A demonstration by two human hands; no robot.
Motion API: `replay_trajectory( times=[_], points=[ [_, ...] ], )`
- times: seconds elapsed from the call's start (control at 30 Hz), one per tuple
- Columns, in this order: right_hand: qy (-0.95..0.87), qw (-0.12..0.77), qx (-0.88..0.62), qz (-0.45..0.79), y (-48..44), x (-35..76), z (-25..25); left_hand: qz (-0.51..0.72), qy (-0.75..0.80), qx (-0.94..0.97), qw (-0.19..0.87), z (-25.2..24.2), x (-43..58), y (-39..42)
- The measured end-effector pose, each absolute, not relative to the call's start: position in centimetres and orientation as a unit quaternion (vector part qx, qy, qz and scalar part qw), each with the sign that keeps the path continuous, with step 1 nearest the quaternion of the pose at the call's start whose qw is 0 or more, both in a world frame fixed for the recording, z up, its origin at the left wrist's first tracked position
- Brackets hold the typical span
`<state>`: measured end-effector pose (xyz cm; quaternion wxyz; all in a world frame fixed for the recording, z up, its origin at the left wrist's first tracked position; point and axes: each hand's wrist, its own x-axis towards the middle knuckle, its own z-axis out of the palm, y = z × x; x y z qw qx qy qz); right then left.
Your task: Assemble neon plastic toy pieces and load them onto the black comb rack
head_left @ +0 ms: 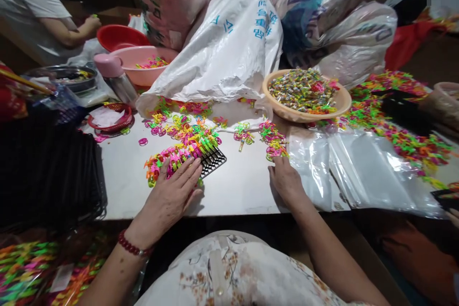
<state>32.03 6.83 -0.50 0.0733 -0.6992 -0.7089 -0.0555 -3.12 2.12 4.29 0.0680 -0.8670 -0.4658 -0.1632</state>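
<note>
My left hand (171,191) lies flat with fingers stretched out on a black grid rack (212,160) filled with small neon plastic ring pieces (179,153). My right hand (285,179) rests on the white table (236,186), fingers reaching forward and touching a small cluster of coloured pieces (274,141). More loose neon pieces (182,126) are scattered on the table in front of a large white plastic bag (222,52).
A tan bowl (337,107) of wrapped sweets sits at right, with clear plastic bags (355,167) and a spread of coloured pieces (401,119). Pink (131,60) and red basins (118,36), a pink-capped bottle (114,76) and another person's arm (68,33) are at far left. A black rack stack (50,172) stands left.
</note>
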Motion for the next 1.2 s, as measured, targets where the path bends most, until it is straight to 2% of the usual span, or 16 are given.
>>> replay_trajectory(
  times=[0.23, 0.3, 0.4, 0.5, 0.7, 0.77, 0.97, 1.2],
  points=[
    [-0.675, 0.060, -0.732, -0.061, 7.6, 33.0, -0.6, -0.132, -0.455, -0.877, 0.081, 4.4, -3.2, 2.1],
    [-0.691, 0.106, -0.714, -0.041, 7.7, 32.6, -0.8, -0.132, -0.448, -0.881, 0.076, 4.3, -3.3, 2.1],
    [-0.715, 0.222, -0.663, 0.015, 7.7, 31.0, -0.8, -0.139, -0.447, -0.881, 0.062, 4.2, -3.5, 2.1],
    [-0.732, 0.296, -0.603, 0.117, 7.7, 28.1, -0.5, -0.141, -0.448, -0.881, 0.055, 4.3, -3.5, 2.0],
    [-0.634, 0.372, -0.498, 0.461, 7.3, 20.6, -0.4, -0.149, -0.446, -0.881, 0.048, 4.6, -3.5, 2.1],
    [-0.615, 0.376, -0.460, 0.518, 7.4, 18.4, -0.8, -0.147, -0.455, -0.878, 0.037, 4.7, -3.5, 2.1],
    [-0.746, 0.332, -0.395, 0.422, 8.6, 15.0, -2.6, -0.154, -0.467, -0.871, 0.004, 4.8, -3.5, 2.0],
    [-0.813, 0.305, -0.315, 0.382, 9.9, 14.8, -3.2, -0.154, -0.466, -0.871, 0.005, 4.8, -3.5, 1.9]
  ],
)
